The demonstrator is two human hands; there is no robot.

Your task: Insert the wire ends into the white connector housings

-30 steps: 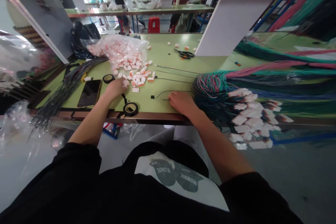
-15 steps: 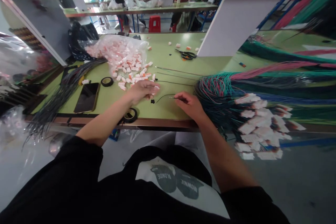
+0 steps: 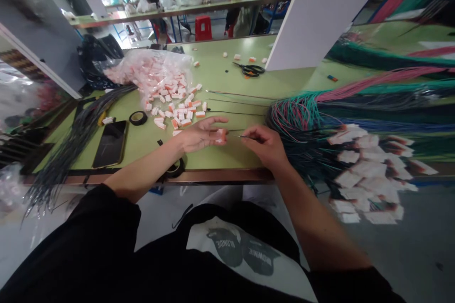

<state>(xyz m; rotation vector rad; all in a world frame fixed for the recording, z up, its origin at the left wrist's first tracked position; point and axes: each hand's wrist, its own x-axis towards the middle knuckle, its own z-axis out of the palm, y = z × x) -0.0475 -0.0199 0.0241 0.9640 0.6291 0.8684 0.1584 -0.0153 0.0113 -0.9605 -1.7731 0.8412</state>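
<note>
In my left hand (image 3: 202,134) I hold a small white and orange connector housing (image 3: 221,136) at the fingertips, with the other fingers loosely stretched. Facing it, my right hand (image 3: 265,144) pinches a thin dark wire (image 3: 242,137) whose bare end points left at the housing. A short gap lies between wire end and housing. Behind my left hand, many loose connector housings (image 3: 183,111) spill from a clear plastic bag (image 3: 152,68). Several single wires (image 3: 238,103) stretch across the green table from a bundle of green and pink wires (image 3: 295,113).
Left of my arm are a phone (image 3: 111,144), a black tape roll (image 3: 138,118) and grey wires (image 3: 81,137). Another tape roll (image 3: 176,168) lies by the table edge. Scissors (image 3: 251,70) rest near a white post (image 3: 291,23). Wired white housings (image 3: 369,165) hang at right.
My left hand has moved right and turned, bringing the connector housing close to my right hand. The view has shifted slightly.
</note>
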